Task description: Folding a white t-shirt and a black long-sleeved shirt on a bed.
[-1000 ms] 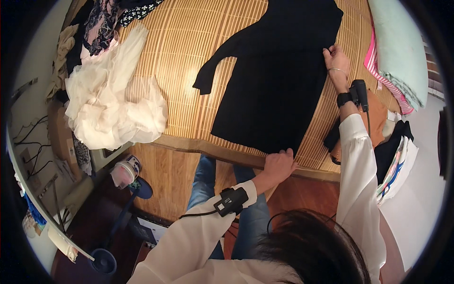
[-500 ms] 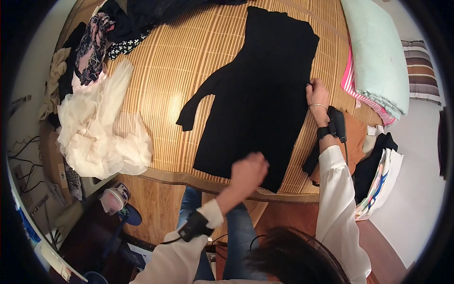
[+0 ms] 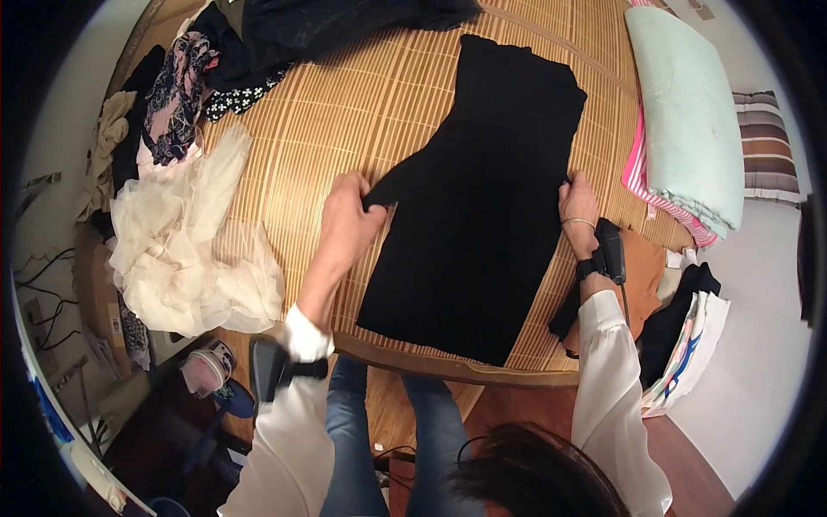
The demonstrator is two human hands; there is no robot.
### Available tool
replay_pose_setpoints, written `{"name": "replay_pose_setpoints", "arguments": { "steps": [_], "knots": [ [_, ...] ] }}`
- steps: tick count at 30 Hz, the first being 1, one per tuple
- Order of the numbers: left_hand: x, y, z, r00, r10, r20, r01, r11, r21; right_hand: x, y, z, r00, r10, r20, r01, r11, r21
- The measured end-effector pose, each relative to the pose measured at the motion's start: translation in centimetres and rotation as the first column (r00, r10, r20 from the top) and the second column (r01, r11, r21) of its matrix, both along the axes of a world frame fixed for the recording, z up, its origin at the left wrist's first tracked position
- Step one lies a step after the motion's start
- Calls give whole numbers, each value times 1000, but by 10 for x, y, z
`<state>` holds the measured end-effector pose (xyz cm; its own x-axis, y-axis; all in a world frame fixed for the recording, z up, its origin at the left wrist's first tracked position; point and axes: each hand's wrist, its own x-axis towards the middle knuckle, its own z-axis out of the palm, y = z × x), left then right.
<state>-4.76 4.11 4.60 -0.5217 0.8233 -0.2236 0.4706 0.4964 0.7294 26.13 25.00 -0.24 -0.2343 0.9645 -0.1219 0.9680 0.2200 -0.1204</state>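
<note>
A black long-sleeved top lies on the bamboo mat, its body drawn into a long panel. At its left side my left hand is closed on the sleeve, which shows only in part; its cuff is hidden by the hand. On the opposite edge of the top, my right hand has its fingers curled and pressed together at the fabric. The lower hem hangs close to the front edge of the bed.
Cream tulle is heaped at the left, below dark patterned clothes. Black cloth lies at the far edge. On the right are a folded pale green quilt, an orange-brown garment and a striped cushion.
My left hand has moved from the lower hem up and left to the sleeve and gripped it, drawing the sleeve in. My right hand stays at the right edge.
</note>
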Motion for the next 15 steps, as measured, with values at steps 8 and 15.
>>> {"name": "replay_pose_setpoints", "arguments": {
  "steps": [8,15],
  "knots": [
    [9,-21,30,485,206,850,5,971,-238,-14,-5,-13,1000,12,8,-12,999,-40],
    [36,-26,-9,762,195,617,-106,978,-179,28,82,11,943,-89,-321,-68,892,-446]
  ]
}}
